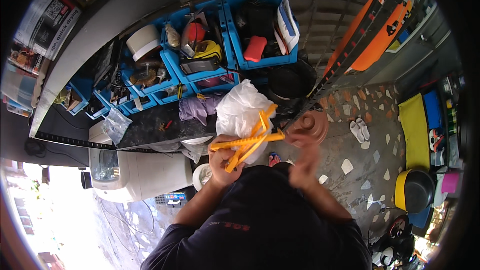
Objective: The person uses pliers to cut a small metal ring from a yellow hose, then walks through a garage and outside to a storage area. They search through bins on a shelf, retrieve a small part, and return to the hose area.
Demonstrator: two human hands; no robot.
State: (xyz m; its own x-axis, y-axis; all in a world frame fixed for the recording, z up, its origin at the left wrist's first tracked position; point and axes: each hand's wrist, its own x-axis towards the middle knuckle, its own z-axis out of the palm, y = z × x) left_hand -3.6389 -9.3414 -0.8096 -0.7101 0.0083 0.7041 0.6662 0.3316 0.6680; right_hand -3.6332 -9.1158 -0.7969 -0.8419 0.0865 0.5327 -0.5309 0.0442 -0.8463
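Note:
My left hand (222, 166) is closed around one end of a yellow folding frame (253, 141). Crossed bars make up this frame, and a row of notches runs along one of them. To its right, my right hand (303, 162) is raised and smeared by motion; it looks apart from the frame, and its fingers cannot be made out. Directly behind the frame is a crumpled white plastic bag (240, 107), partly covered by the bars. A purple plastic bag (197, 108) lies just left of it on the black shelf (150, 132).
Blue bins (232, 45) full of tools and small items line the shelf's back. A black round container (290, 84) stands right of the bags, above a brown round lid (311, 127). A white machine (142, 172) is at left; white slippers (360, 130) lie on the floor.

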